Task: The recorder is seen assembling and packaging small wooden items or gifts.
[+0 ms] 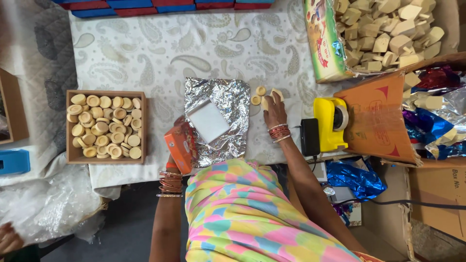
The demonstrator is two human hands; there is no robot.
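While a wooden tray (73, 127) of round tan discs sits at the far left on the paisley cloth (160, 53), the left hand (173, 160) grips a small orange carton (178, 144), fingers closed around its lower end, holding it tilted at the near edge of the crumpled foil sheet (232, 104). On that foil lies a white square block (208, 120), apart from the carton but close to it. Further right, the right hand (274, 110) rests with fingers curled down on one of the few loose discs (258, 95) just past the foil's edge; whether it has pinched that disc or only touches it cannot be told. Beyond it stands a yellow tape dispenser (331, 122), then open cartons of wooden blocks (388, 34). The likely trouble: the carton, held one-handed at a slant, could slip or spill, and the hand dragging a disc back might snag the foil and shove the white block askew.
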